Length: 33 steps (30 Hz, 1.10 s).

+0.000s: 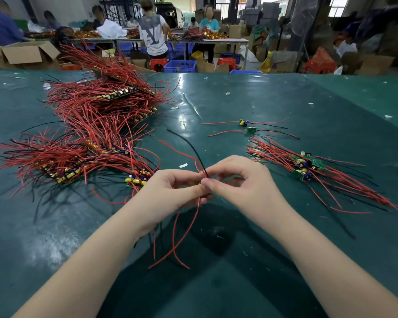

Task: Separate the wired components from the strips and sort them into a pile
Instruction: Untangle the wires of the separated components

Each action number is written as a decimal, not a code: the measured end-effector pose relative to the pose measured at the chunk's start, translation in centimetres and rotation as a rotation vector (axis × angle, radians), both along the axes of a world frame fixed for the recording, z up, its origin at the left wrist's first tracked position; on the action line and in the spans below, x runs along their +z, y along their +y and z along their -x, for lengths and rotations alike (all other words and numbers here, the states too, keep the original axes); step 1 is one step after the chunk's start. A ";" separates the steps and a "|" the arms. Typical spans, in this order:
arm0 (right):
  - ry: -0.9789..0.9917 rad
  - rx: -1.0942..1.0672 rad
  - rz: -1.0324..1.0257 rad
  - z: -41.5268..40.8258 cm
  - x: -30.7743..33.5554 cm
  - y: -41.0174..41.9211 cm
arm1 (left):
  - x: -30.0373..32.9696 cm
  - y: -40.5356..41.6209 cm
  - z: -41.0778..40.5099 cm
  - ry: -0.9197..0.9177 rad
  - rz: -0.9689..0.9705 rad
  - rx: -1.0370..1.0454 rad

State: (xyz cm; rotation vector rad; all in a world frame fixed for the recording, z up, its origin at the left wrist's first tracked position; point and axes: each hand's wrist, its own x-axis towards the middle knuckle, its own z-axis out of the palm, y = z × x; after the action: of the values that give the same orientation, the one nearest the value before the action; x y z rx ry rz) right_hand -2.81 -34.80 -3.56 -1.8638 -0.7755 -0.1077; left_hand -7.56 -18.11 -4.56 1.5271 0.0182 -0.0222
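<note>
My left hand (pixel 174 191) and my right hand (pixel 237 180) meet at the table's middle, both pinching a small wired component (pixel 201 183) that is mostly hidden by the fingers. Its red wires (pixel 182 228) hang down toward me and a black wire (pixel 189 145) sticks up and away. A big heap of strips (pixel 97 125) with red wires lies on the left. A pile of separated components (pixel 308 167) with green boards lies on the right. Two loose components (pixel 247 126) lie beyond that pile.
The green table cover (pixel 285 99) carries small white scraps (pixel 183 165). Beyond the far edge are cardboard boxes (pixel 25 55), blue crates (pixel 179 66), red stools and several people working at other tables.
</note>
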 end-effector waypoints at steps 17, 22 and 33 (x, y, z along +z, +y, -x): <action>0.316 -0.026 -0.212 -0.6 -0.4 0.2 | 0.0 -0.2 -0.1 -0.062 -0.010 0.029; 0.582 0.026 -0.444 -0.4 -0.3 0.4 | 0.0 -0.4 -0.3 -0.136 -0.026 0.118; 0.740 0.072 -0.582 -0.4 -0.2 0.5 | 0.1 -0.9 -0.1 -0.256 -0.073 0.071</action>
State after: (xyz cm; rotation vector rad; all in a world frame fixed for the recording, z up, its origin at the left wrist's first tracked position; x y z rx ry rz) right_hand -2.41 -34.32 -3.74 -1.1796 -0.2448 0.3537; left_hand -7.45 -18.97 -4.48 1.5914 -0.1321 0.2325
